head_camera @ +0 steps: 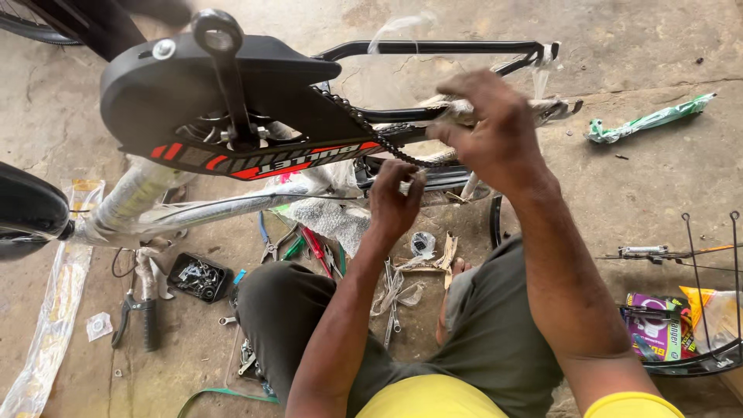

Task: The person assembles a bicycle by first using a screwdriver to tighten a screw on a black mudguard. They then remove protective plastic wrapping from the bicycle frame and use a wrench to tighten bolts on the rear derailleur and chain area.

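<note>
So the bike chain (pixel 371 133) is dark and greasy, running from under the black chain cover (pixel 209 85) back along the upside-down frame (pixel 433 48). Left hand (pixel 393 203) pinches the lower run with its fingers; right hand (pixel 491 128) is clenched around the plastic-wrapped stay. Floor (pixel 635 178) on the right is fairly open; the left is cluttered with one pair of pliers (pixel 131 313) and one tray of bolts (pixel 200 277).

We see a flat purple and green printed packet (pixel 655 325) at lower right, lying in a wire basket (pixel 700 364), with an orange-yellow bag (pixel 708 306) just beside it. A long clear wrapper with yellow print (pixel 54 310) lies on the floor (pixel 635 178) at left. A red-and-white striped label (pixel 263 159) runs along the black chain guard (pixel 201 85).
</note>
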